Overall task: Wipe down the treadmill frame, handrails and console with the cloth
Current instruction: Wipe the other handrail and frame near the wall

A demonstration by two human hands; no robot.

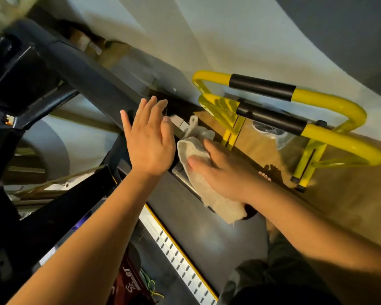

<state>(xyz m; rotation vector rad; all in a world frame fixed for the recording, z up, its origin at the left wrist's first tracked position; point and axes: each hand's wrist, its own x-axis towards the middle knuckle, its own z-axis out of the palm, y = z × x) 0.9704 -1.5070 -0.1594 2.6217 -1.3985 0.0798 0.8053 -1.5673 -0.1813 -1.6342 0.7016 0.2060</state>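
Observation:
The view is tilted hard. A pale, frayed cloth [196, 172] lies over the grey side rail of the treadmill frame [185, 208]. My right hand [224, 172] lies flat on the cloth and presses it against the rail. My left hand [147, 139] is held up with its fingers straight and spread, over the dark front cover [101, 84] of the treadmill and just left of the cloth; contact with the cover cannot be made out. A dark upright [59, 208] crosses at the lower left. The console is a dark, blurred shape [20, 75] at the upper left.
A yellow tubular stand [330, 111] with black grips sits on the wooden floor to the right of the treadmill. A perforated silver strip with a yellow edge [180, 263] runs along the deck. White wall fills the top. My knee [279, 274] shows at the bottom right.

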